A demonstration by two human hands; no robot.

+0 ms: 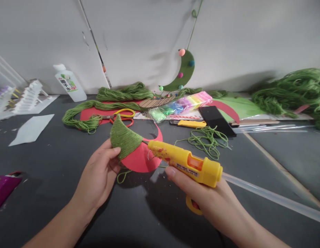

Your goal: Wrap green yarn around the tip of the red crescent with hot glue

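My left hand (102, 170) grips a red paper crescent (143, 160) by its left end, which is wrapped in green yarn (126, 139). The crescent's right part is bare red. In my right hand (198, 193) is a yellow hot glue gun (182, 160), its nozzle at the edge where the yarn meets the bare red paper. A long clear glue stick (273, 196) sticks out of the gun's back. A strand of yarn (122, 177) hangs below the crescent. The fingers behind the crescent are hidden.
Behind the crescent lie scissors (124, 113), a yellow-handled cutter (192, 123), a black phone (218, 120) and loose green yarn (209, 141). A white bottle (70, 84) stands at back left. A finished green crescent with pompoms (187, 72) hangs against the wall. A purple object (6, 187) lies far left.
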